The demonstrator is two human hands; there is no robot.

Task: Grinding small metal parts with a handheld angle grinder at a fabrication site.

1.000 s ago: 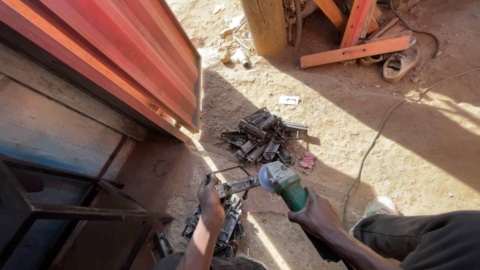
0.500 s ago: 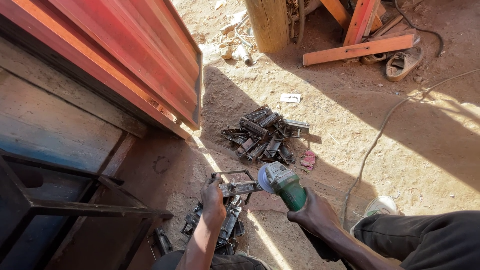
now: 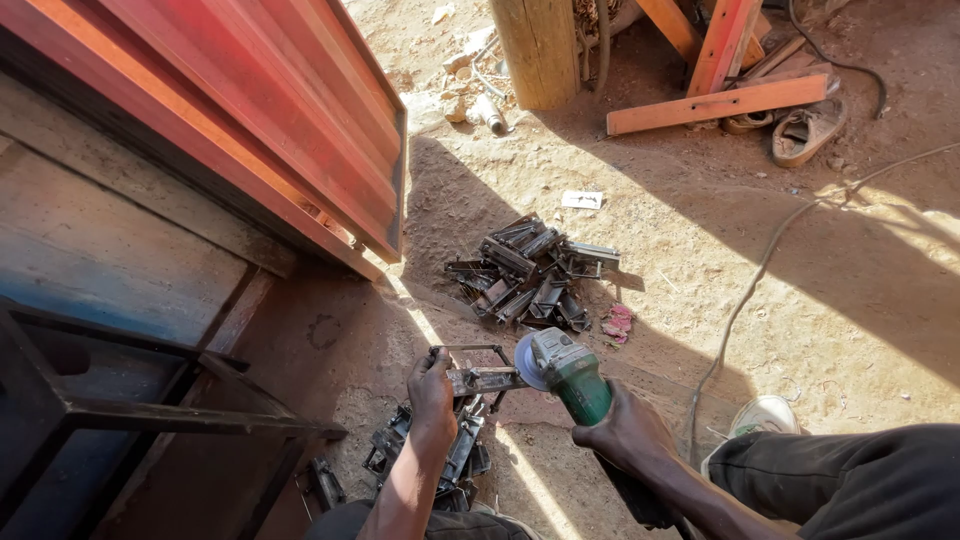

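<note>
Left hand (image 3: 432, 388) is clamped on a small dark welded steel bracket (image 3: 478, 378), held just above the dirt ground (image 3: 700, 260). Right hand (image 3: 628, 432) is wrapped round a green-bodied angle grinder (image 3: 562, 368), disc at the bracket's end. Bracket looks stiff, fairly heavy, sharp-edged, so grip its far end.

left hand (image 3: 432, 392): fingers curled shut in a grip, forearm reaching far | right hand (image 3: 628, 432): closed fist, near right, arm bent | hands apart
</note>
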